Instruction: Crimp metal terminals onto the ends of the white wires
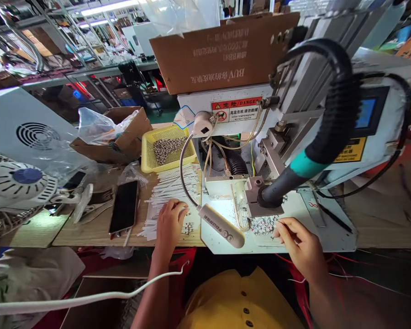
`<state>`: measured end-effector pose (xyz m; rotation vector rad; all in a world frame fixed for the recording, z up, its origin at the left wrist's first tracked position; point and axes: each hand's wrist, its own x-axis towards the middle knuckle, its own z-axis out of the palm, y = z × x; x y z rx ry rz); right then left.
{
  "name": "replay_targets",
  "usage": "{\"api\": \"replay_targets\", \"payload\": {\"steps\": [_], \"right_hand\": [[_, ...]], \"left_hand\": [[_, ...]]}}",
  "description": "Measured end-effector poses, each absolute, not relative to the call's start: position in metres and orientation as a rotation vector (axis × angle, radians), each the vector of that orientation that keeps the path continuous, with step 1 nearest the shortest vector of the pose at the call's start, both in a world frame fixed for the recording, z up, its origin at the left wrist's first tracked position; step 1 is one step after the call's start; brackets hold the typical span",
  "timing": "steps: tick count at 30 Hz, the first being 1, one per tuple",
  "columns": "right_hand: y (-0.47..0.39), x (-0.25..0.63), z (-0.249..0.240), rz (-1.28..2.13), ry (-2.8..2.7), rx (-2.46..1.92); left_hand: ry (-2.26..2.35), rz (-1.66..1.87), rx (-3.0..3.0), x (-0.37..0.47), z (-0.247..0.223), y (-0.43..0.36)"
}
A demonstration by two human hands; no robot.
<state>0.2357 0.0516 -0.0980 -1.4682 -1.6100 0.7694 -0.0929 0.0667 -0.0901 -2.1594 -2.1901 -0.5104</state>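
Observation:
My left hand (171,220) rests at the edge of a spread of thin white strips (173,183) on the wooden table, its fingers bent; what they hold, if anything, is too small to make out. Beside its fingertips lie several small metal parts (187,228). At the right, my right hand (296,235) is pinched over the white base plate, next to a pile of small silvery parts (262,225); anything between its fingertips is too small to tell. A white lamp head (222,226) on a bendable neck hangs between my hands, left of the machine's metal block (260,198).
A yellow basket (169,148) of small parts stands behind the strips. Further left are a phone (124,207), a cardboard box (119,137) and a fan (23,183). A thick black hose (340,105) arches over the machine. A white cable (99,297) crosses in front.

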Motion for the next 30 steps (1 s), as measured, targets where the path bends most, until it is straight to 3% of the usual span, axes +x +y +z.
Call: {"api": "replay_targets", "payload": {"steps": [22,30], "right_hand": [[0.052,0.233,-0.099,0.890,-1.579,-1.465],[0.060,0.217,-0.087,1.315,-1.395,-1.309]], "left_hand": [[-2.134,-0.529,-2.199,-0.097,-0.095,0.072],[-1.995,-1.019,-2.211,-0.086,-0.083,0.074]]}}
